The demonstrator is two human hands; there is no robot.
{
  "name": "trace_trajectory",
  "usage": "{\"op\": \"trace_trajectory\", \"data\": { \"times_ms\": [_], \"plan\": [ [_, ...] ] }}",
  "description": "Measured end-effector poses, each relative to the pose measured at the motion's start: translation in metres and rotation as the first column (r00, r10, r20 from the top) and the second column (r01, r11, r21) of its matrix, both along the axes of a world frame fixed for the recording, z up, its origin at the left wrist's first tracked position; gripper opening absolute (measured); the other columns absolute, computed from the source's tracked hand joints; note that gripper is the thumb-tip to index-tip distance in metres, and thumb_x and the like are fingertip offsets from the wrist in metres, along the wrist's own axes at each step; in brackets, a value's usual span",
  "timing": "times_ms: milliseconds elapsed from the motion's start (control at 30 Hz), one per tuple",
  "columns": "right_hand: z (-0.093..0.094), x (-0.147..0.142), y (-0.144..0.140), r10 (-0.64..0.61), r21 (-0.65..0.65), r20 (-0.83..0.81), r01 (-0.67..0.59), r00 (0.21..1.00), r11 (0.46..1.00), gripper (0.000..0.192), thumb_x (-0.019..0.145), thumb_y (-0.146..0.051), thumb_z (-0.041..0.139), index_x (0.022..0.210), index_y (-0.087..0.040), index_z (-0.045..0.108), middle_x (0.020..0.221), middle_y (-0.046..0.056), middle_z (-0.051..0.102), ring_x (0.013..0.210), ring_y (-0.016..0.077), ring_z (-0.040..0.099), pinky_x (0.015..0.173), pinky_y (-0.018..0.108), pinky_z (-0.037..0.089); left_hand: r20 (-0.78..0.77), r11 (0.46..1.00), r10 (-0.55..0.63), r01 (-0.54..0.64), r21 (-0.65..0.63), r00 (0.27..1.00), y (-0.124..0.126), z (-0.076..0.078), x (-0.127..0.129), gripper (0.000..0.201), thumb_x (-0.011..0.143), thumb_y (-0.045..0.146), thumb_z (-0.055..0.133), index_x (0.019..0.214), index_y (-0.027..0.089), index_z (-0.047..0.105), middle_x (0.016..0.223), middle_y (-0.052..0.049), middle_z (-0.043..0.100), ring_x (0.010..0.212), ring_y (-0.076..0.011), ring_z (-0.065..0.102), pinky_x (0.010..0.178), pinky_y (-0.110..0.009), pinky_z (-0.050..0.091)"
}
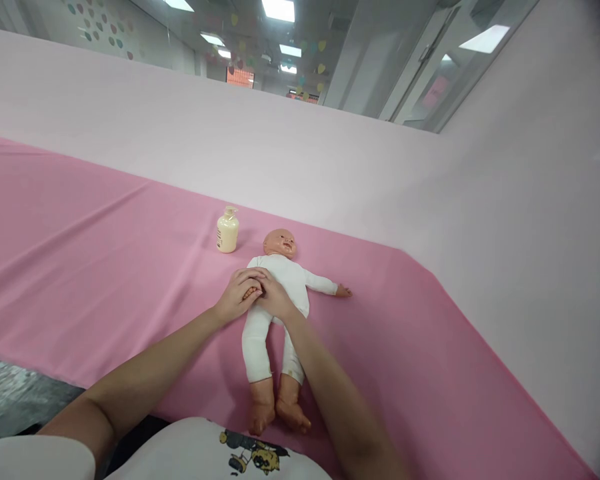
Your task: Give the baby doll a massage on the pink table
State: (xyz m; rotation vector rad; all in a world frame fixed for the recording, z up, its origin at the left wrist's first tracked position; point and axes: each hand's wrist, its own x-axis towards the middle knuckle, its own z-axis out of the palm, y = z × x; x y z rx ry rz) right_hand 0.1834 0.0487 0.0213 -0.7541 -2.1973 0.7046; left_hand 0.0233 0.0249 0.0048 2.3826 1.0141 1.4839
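A baby doll (291,279) in a white suit lies on its back on the pink cover, head at the far end, bare feet toward me. Its face is turned to the right, and one arm stretches out that way. My left hand (236,295) and my right hand (274,295) are closed together around the doll's other hand (251,292), beside its belly. Small doll fingers show between my own; the rest of that forearm is hidden. Left of the doll's head, a cream pump bottle (227,231) stands upright, apart from my hands.
The pink cover (105,247) has folds on the left. Behind it and to the right rises a pale padded wall (190,133), with a window (300,60) above. Grey floor (20,390) shows at the lower left, past the cover's edge.
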Motion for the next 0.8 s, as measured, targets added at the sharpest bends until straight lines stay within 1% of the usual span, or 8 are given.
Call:
{"op": "trace_trajectory", "data": {
  "times_ms": [133,300,433,633,733,800],
  "plan": [
    [0.0003,-0.0002,0.0005,0.023,0.015,0.003,-0.023,1.000,1.000,0.032,0.074,-0.009,0.059,0.104,-0.021,0.064,0.127,0.008,0.053,0.115,0.0217,0.054,0.101,0.039,0.047,0.030,0.999,-0.036,0.037,-0.039,0.999,0.0015,-0.0004,-0.0012,0.023,0.094,0.036,0.046,0.085,0.022,0.061,0.110,-0.008,0.068,0.114,-0.0222,0.056,0.103,-0.044,0.041],
    [0.0007,0.0003,-0.0015,0.022,0.013,-0.020,-0.022,1.000,1.000,0.023,0.080,-0.014,0.059,0.102,-0.020,0.065,0.119,0.007,0.057,0.107,0.0202,0.057,0.098,0.036,0.047,0.113,0.992,-0.089,0.099,-0.080,0.990,0.0015,0.0016,-0.0002,0.026,0.096,0.036,0.042,0.085,0.021,0.060,0.106,-0.010,0.069,0.115,-0.0208,0.058,0.103,-0.044,0.045],
    [0.0023,0.0012,-0.0038,0.012,0.003,-0.036,-0.012,0.999,1.000,0.018,0.084,-0.019,0.060,0.101,-0.020,0.063,0.114,0.007,0.058,0.106,0.0197,0.056,0.097,0.035,0.047,0.152,0.984,-0.143,0.157,-0.088,0.978,0.0018,0.0003,-0.0009,0.036,0.099,0.040,0.035,0.084,0.020,0.061,0.106,-0.011,0.069,0.116,-0.0202,0.058,0.104,-0.043,0.046],
    [0.0054,0.0014,-0.0045,0.019,-0.009,-0.020,-0.019,1.000,1.000,0.009,0.087,-0.024,0.060,0.095,-0.020,0.061,0.111,0.006,0.058,0.104,0.0190,0.057,0.094,0.034,0.047,0.177,0.976,-0.171,0.191,-0.103,0.969,0.0033,-0.0023,-0.0023,0.047,0.099,0.048,0.029,0.086,0.019,0.063,0.111,-0.012,0.068,0.117,-0.0208,0.058,0.104,-0.042,0.046],
    [0.0046,0.0009,-0.0041,0.017,-0.006,-0.029,-0.017,0.999,1.000,0.009,0.087,-0.025,0.060,0.095,-0.020,0.062,0.110,0.006,0.060,0.103,0.0193,0.057,0.094,0.035,0.048,0.188,0.974,-0.174,0.198,-0.114,0.967,0.0035,-0.0018,-0.0022,0.051,0.098,0.051,0.026,0.086,0.020,0.064,0.110,-0.013,0.068,0.116,-0.0216,0.058,0.103,-0.043,0.046],
    [0.0026,0.0010,-0.0030,0.020,0.008,-0.033,-0.020,0.999,1.000,0.011,0.088,-0.023,0.058,0.097,-0.020,0.063,0.111,0.006,0.061,0.104,0.0196,0.058,0.094,0.036,0.047,0.190,0.973,-0.180,0.203,-0.111,0.965,0.0038,-0.0010,-0.0022,0.050,0.098,0.050,0.026,0.087,0.020,0.064,0.110,-0.012,0.068,0.114,-0.0217,0.059,0.102,-0.043,0.046]
  ]
}}
